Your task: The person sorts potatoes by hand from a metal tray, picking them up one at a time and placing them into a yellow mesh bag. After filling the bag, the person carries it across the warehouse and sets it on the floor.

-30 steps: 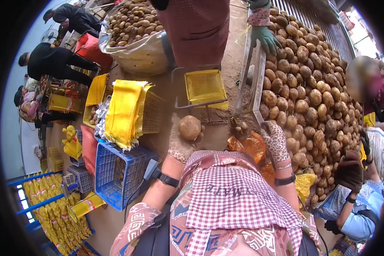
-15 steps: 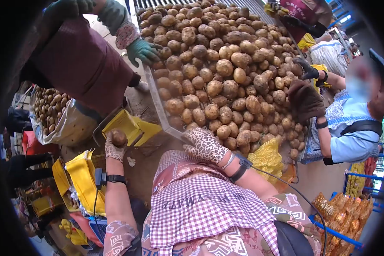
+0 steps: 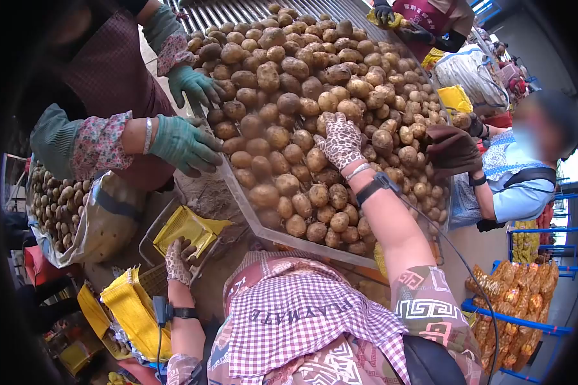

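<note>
My right hand (image 3: pixel 341 140), in a leopard-print glove, reaches over the heap of potatoes (image 3: pixel 268 76) and rests on it with fingers stretched out. The potatoes lie in a metal-edged trough (image 3: pixel 282 239). My left hand (image 3: pixel 177 260), gloved in the same print, is low on the left beside a yellow mesh bag (image 3: pixel 189 230) held in a metal frame. Its fingers are apart, and no potato shows in them. More folded yellow bags (image 3: pixel 130 308) lie beneath that hand.
A co-worker's green-gloved hand (image 3: pixel 183 144) is at the trough's left rim. Another co-worker on the right holds a dark brown cloth (image 3: pixel 453 152). A big white sack of potatoes (image 3: pixel 112 215) stands at left, filled orange net bags (image 3: pixel 514 301) at right. A cable (image 3: pixel 456 253) trails from my right wrist.
My right hand has moved from the near rim onto the potatoes. The potato in my left hand is gone from it. The green-gloved co-worker's second hand has come down to the rim.
</note>
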A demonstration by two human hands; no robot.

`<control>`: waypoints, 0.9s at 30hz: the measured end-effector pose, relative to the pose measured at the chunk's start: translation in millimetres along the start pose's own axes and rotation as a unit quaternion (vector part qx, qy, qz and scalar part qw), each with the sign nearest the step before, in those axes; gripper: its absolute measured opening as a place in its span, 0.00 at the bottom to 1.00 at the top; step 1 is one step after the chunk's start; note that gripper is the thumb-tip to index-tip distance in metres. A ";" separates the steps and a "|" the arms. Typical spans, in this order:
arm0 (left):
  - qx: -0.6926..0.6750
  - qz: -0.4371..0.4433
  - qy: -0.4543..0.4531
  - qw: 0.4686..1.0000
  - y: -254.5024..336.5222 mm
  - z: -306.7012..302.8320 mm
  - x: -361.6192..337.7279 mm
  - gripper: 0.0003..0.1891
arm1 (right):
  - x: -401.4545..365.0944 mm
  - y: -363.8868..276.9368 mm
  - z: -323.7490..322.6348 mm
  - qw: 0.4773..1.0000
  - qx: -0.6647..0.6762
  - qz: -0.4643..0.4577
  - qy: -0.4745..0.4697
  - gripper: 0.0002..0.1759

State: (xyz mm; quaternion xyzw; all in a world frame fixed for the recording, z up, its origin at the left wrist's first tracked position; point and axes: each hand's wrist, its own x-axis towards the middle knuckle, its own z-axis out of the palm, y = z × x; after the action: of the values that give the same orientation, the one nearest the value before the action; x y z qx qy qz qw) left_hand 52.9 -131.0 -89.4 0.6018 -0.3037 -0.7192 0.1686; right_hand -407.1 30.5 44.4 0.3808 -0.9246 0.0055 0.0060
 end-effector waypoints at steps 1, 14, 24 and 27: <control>0.056 0.035 -0.026 0.997 10.2 9.2 -11.2 0.22 | 9.3 -0.2 18.6 0.998 -0.058 0.000 0.001 0.38; -0.077 0.060 -0.514 0.852 64.9 184.3 -86.1 0.37 | -36.1 -15.8 -20.8 0.352 0.905 0.088 -0.222 0.29; -0.145 -0.080 -0.468 0.868 42.3 281.5 -85.9 0.32 | -69.4 -21.7 -62.3 0.930 0.297 -0.191 -0.105 0.30; -0.263 -0.214 -0.391 0.855 32.5 272.0 -82.1 0.23 | -21.9 18.0 -59.2 0.946 0.319 -0.041 0.047 0.29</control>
State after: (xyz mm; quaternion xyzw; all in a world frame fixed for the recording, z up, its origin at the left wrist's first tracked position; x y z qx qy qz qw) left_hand -196.5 -42.1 18.9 0.2540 -0.0077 -0.9667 0.0297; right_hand -403.9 59.6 103.1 0.3995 -0.8569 0.3177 -0.0721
